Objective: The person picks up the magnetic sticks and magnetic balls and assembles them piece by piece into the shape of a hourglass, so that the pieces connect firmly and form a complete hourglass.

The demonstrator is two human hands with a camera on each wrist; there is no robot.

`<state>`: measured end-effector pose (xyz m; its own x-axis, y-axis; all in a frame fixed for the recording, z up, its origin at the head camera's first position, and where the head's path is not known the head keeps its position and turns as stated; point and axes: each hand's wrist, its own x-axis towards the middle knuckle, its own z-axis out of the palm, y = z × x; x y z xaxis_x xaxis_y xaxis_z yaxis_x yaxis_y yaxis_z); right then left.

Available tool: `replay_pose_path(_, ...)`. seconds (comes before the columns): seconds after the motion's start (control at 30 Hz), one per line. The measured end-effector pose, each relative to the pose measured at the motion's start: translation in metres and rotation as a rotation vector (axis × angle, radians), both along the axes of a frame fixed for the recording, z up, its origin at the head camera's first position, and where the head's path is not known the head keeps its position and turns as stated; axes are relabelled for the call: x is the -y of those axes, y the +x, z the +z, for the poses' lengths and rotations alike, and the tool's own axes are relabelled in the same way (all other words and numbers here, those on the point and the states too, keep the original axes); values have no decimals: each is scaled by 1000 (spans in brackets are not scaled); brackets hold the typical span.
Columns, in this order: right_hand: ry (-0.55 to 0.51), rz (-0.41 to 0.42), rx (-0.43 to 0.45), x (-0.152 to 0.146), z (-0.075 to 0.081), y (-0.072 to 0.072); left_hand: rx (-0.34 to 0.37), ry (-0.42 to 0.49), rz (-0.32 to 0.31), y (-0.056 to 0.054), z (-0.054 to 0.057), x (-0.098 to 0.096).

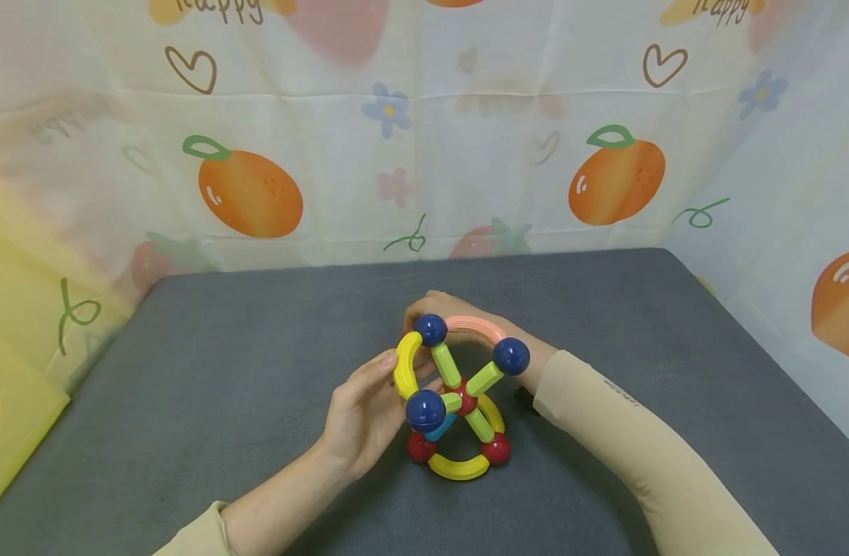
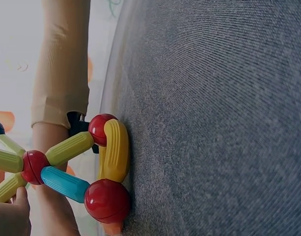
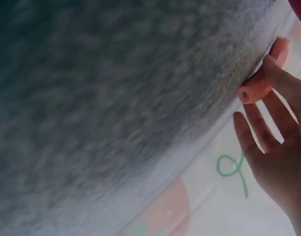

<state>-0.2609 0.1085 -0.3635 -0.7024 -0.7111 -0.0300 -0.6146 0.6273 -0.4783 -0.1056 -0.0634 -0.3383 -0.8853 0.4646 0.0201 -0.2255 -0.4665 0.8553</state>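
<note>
A magnetic stick-and-ball model stands on the table, with a red ball (image 1: 464, 397) at its hub and green rods (image 1: 445, 365) out to several blue balls (image 1: 511, 356). A salmon curved rod (image 1: 476, 325) bridges two of those. My left hand (image 1: 362, 421) grips the model at its left, thumb on a yellow curved rod (image 1: 406, 369). Behind the model, partly hidden, reaches my right hand (image 1: 448, 304). The right wrist view shows it pinching another salmon curved rod (image 3: 260, 84), one end bare, low over the table. A lower red ball (image 2: 107, 200) joins a blue rod (image 2: 65, 184).
The grey table (image 1: 258, 347) reaches back to a cloth (image 1: 480, 185) printed with fruit, hearts and flowers. Yellow fabric (image 1: 15, 347) hangs at the left edge. A black wrist-camera mount (image 1: 525, 398) shows under the right wrist.
</note>
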Motion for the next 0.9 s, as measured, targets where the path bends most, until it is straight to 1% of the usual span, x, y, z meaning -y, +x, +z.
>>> replay_pose_path(0.1, -23, -119, -2, -9, 5, 1, 3, -7, -1, -1, 0, -1)
replay_pose_path(0.2, -113, -245, 4, -23, 13, 6, 17, -19, -9, -2, 0, -1)
replay_pose_path(0.3, -208, -348, 6, -43, 22, 17, 46, -21, -10, -3, -1, -2)
replay_pose_path(0.4, -305, -420, 62, -64, 33, 30, 56, -10, -9, -5, -1, -2)
replay_pose_path(0.5, -398, -464, 172, -83, 45, 44, 35, -7, -5, -6, -2, 0)
replay_pose_path(0.57, -462, -482, 259, -94, 51, 54, 2, -15, -10, -6, -3, 0)
replay_pose_path(0.63, -500, -496, 319, -105, 54, 65, -33, -30, -23, -6, -5, 1)
replay_pose_path(0.7, -513, -511, 350, -115, 56, 76, -70, -57, -43, -6, -8, 3)
replay_pose_path(0.8, -515, -523, 367, -128, 58, 92, -118, -110, -86, -6, -12, 4)
replay_pose_path(0.9, -542, -514, 400, -139, 60, 105, -144, -131, -130, -8, -14, 4)
